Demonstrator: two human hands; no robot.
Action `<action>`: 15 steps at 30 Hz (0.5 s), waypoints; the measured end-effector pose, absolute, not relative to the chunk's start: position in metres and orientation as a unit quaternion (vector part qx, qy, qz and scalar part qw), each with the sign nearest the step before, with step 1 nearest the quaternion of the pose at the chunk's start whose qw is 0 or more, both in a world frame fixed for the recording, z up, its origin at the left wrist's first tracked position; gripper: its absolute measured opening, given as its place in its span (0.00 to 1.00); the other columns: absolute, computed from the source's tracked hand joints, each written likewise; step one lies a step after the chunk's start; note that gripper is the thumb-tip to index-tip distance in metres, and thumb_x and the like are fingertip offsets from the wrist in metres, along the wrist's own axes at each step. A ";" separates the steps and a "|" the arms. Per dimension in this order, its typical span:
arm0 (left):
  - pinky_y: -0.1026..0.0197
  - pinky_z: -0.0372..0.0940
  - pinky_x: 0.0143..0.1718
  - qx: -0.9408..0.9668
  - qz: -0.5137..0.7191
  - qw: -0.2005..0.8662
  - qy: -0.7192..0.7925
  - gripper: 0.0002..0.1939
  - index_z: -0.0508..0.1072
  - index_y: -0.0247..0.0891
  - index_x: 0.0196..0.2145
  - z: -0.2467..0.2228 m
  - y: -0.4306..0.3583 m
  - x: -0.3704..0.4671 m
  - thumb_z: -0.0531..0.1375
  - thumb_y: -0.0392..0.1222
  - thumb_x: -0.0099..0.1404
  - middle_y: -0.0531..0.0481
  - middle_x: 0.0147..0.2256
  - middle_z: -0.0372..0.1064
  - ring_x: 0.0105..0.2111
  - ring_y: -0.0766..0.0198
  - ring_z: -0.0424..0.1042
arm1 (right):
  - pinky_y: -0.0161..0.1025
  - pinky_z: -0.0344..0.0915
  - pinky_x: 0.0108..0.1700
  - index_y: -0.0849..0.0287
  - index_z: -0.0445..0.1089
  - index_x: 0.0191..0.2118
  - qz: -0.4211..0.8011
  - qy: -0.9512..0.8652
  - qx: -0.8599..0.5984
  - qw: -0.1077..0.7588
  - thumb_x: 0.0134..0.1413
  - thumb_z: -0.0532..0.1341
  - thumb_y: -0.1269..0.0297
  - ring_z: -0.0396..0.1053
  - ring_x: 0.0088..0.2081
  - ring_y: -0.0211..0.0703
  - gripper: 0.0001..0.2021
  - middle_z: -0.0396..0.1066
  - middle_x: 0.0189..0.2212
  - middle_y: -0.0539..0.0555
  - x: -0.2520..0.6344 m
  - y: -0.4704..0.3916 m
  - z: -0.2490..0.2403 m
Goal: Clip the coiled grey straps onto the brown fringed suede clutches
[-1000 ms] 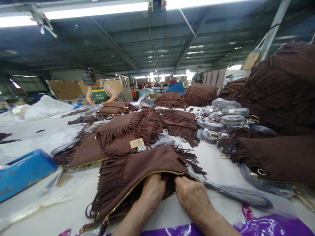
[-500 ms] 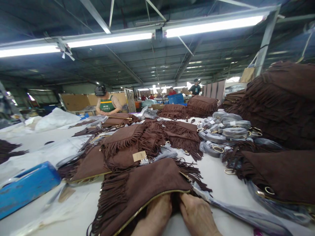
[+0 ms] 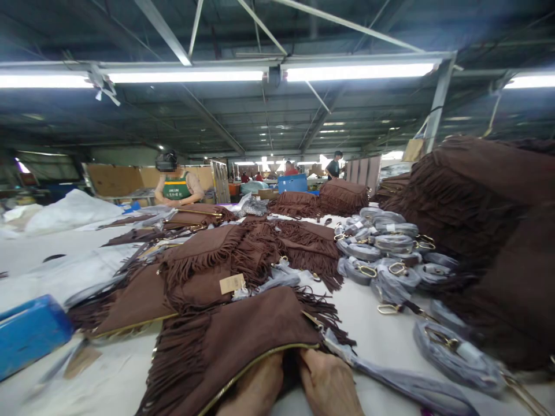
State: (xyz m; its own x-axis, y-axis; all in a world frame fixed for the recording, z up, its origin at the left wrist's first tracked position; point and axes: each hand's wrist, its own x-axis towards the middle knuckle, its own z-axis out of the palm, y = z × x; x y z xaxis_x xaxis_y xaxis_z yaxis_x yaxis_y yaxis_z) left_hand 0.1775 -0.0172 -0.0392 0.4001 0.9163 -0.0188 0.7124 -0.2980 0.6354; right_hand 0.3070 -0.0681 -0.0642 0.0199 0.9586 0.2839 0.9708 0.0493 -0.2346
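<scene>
A dark brown fringed bag (image 3: 255, 323) lies on the white table, its gold zip edge facing me and its opening parted. My left hand (image 3: 260, 381) reaches under the zip edge into the opening, its fingers hidden inside. At the right end of the zip, my right hand (image 3: 327, 378) has its fingers bent at the edge of the opening; their tips are hidden by the bag. A strap in clear wrapping (image 3: 390, 375) runs from the bag's right side. Just behind the bag is a paper tag (image 3: 232, 283).
More brown fringed bags (image 3: 203, 248) lie behind. Wrapped coiled straps (image 3: 390, 237) are heaped at the right, beside a tall brown pile (image 3: 468, 196). A blue holder (image 3: 34, 335) stands at the left. Across the table is a person in a green apron (image 3: 177, 188).
The view has turned slightly right, so most things sit farther left. The brown bag at the right front is gone from its place, showing coiled straps there. Both my hands stay at the bag's opening.
</scene>
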 end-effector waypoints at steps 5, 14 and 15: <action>0.50 0.48 0.60 0.789 0.158 0.315 0.503 0.24 0.70 0.41 0.48 -0.089 -0.008 0.171 0.46 0.28 0.58 0.48 0.46 0.70 0.54 0.52 0.60 | 0.34 0.58 0.30 0.58 0.70 0.32 -0.001 -0.705 -0.688 0.172 0.48 0.52 0.77 0.72 0.31 0.45 0.12 0.74 0.27 0.54 0.309 -0.064 -0.069; 0.50 0.49 0.59 0.865 0.211 0.274 0.363 0.25 0.70 0.40 0.47 -0.136 -0.003 0.146 0.42 0.36 0.58 0.47 0.49 0.68 0.55 0.51 0.59 | 0.36 0.63 0.34 0.58 0.66 0.40 0.167 -0.736 -0.596 0.274 0.49 0.48 0.74 0.71 0.34 0.43 0.15 0.72 0.32 0.54 0.321 -0.075 -0.044; 0.49 0.52 0.57 0.866 0.209 0.263 0.371 0.23 0.73 0.39 0.43 -0.129 -0.007 0.143 0.43 0.36 0.57 0.43 0.46 0.70 0.53 0.49 0.62 | 0.34 0.63 0.32 0.58 0.66 0.38 0.231 -0.726 -0.577 0.296 0.48 0.48 0.72 0.71 0.31 0.42 0.13 0.72 0.31 0.54 0.321 -0.077 -0.040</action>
